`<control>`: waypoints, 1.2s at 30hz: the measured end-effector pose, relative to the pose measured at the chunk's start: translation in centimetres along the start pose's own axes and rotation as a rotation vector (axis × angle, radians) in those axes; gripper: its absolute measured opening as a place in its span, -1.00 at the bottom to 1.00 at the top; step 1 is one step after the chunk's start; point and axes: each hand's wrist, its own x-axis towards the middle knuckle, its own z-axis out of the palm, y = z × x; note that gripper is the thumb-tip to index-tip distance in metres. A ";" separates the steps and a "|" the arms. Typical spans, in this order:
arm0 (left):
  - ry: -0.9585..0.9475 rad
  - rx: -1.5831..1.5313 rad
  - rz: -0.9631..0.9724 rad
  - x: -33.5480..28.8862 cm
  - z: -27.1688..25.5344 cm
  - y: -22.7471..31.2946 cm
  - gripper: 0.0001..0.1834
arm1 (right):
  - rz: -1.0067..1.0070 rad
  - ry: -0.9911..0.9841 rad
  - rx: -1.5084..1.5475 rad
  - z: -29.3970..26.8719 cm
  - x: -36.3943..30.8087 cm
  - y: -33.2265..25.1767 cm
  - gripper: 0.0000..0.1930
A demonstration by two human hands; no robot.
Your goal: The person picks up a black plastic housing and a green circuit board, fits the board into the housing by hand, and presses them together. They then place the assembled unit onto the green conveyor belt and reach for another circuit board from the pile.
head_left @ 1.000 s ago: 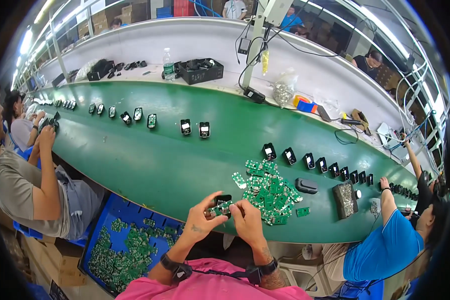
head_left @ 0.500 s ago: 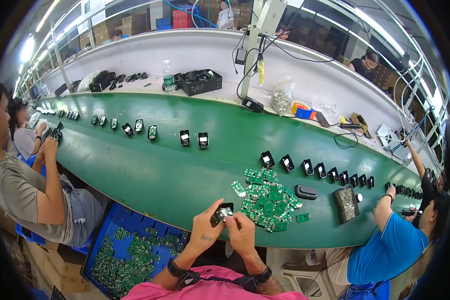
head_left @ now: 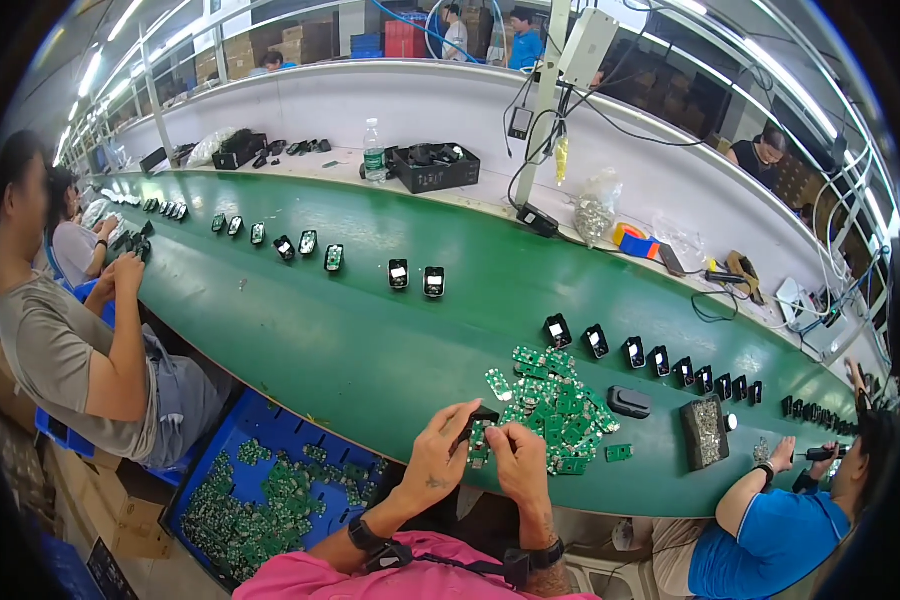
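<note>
Near the table's front edge, my left hand (head_left: 436, 455) is closed around a small black plastic housing (head_left: 483, 415). A green circuit board (head_left: 479, 446) shows at the housing's near side. My right hand (head_left: 520, 462) pinches the board's right edge between thumb and fingers; how far it sits inside the housing is hidden. Just beyond my right hand lies a loose pile of green circuit boards (head_left: 568, 412). Behind the pile, a row of open black housings (head_left: 635, 352) with white patches inside stretches to the right.
A closed black case (head_left: 629, 402) and a box of small metal parts (head_left: 703, 434) lie right of the pile. Two more housings (head_left: 434, 281) stand ahead. A blue tray of boards (head_left: 353, 516) sits low on the left. Co-workers sit on both sides.
The view has swung slightly left. A green circuit board now shows at the housing between my hands, where a pale, shiny interior showed before. The right co-worker's near hand has moved closer.
</note>
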 end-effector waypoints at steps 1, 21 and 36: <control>0.002 0.007 0.031 -0.1 0.1 -0.2 -0.32 | 0.016 0.006 -0.016 0.0 0.1 -0.2 -0.73; -0.146 -0.158 -0.099 0.3 -1.4 0.4 -0.35 | -0.201 0.179 -0.197 0.9 0.4 -1.1 -0.79; -0.001 -0.244 -0.208 0.0 1.0 -0.1 -0.54 | -0.123 0.204 -0.182 3.8 -0.2 -0.3 -0.67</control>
